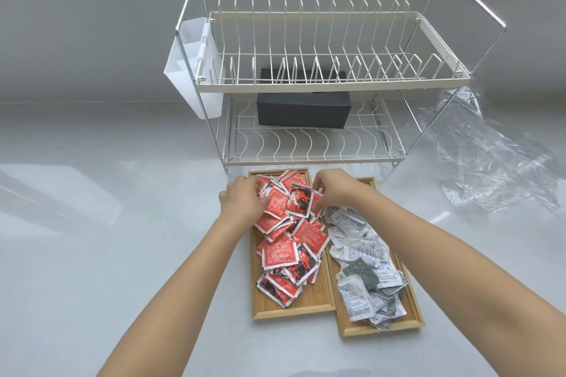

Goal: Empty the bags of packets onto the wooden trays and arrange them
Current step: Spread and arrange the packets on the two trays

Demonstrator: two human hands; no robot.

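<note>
Two wooden trays side by side on grey counter, in front of a two-tier wire dish rack (321, 82): left tray (294, 306) piled with red packets (288, 242), right tray (410, 320) with white and grey packets (364, 272). Left hand (243, 199) and right hand (335, 190) both at far end of red pile, fingers curled down into packets; exact pinch cannot be told. Empty clear plastic bag (490, 162) lies crumpled right of rack; black box (303, 112) on lower tier.

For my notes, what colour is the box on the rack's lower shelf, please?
Black box, head view.
</note>
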